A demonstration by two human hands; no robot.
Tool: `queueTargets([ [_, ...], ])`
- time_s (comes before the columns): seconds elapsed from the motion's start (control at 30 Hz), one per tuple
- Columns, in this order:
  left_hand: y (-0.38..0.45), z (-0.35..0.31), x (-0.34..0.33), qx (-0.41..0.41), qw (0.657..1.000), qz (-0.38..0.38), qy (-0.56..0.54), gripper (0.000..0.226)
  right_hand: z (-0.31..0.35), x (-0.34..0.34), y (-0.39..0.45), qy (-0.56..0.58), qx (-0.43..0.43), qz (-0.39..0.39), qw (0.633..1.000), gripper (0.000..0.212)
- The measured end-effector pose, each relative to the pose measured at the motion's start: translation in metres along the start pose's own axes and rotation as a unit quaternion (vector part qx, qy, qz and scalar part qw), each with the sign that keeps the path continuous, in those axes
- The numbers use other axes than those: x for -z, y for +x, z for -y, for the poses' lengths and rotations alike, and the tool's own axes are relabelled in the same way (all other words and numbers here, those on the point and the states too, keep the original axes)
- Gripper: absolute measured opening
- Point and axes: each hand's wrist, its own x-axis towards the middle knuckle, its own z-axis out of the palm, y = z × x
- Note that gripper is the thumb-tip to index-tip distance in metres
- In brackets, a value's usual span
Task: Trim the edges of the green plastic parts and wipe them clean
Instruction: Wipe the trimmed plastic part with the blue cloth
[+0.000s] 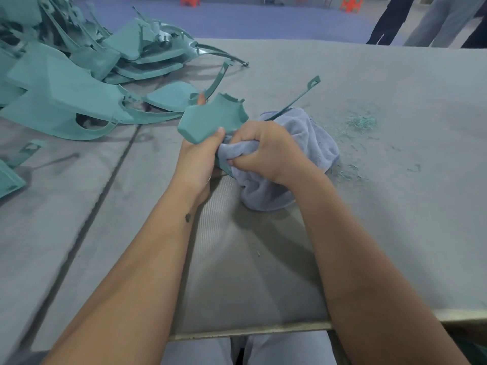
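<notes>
Fingers of the left hand [196, 156]: curled round the near corner of a green moulded plastic part [210, 119], thumb tip pressed on its upper face. Fingers of the right hand [263, 148]: bunched tight on a pale blue-grey fleecy cloth [303, 143], knuckles up, the cloth wad held against the part's near edge.

Green moulded plastic part: flat panel with notched far rim, held tilted above the table centre; a thin curved arm with a slotted tab end [313, 84] runs out toward 1 o'clock, passing over the cloth.

Cloth: remainder heaped on the table at 3 to 5 o'clock of the hands, touching the surface.

Green plastic shavings [362, 122]: loose scatter at 2 o'clock of the cloth, thinner trail just beside the cloth's right edge.

Heap of similar green plastic parts [68, 83]: stacked and overlapping at 10 to 11 o'clock, curved strips reaching toward the held part. Further green pieces [10, 180] at 9 o'clock, cut by the left edge.

Grey felt-covered table [395, 206]: bears all the above; dark seam runs lengthwise left of the arms.

Background, 1 o'clock: legs of standing persons [421, 22]; orange stools [351, 3] on the floor.
</notes>
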Motion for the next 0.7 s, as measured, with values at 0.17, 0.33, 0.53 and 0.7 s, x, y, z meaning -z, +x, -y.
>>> queueTargets([
  [0.17,-0.001,-0.005,0.006,-0.033,0.999,0.003,-0.012,0.050,-0.004,-0.004,0.007,-0.076,-0.060,-0.126,0.987,0.028],
  [0.33,0.007,-0.010,0.019,-0.027,0.990,-0.103,-0.095,0.034,-0.002,-0.006,0.007,-0.043,-0.078,-0.198,0.976,0.021],
  [0.53,0.011,-0.012,0.020,0.002,0.978,-0.133,-0.163,0.022,0.002,0.009,-0.003,0.127,-0.076,-0.236,0.960,0.009],
  [0.7,0.011,-0.008,0.008,-0.009,0.975,-0.143,-0.171,0.014,0.014,-0.009,-0.003,-0.044,0.003,-0.056,0.997,0.007],
])
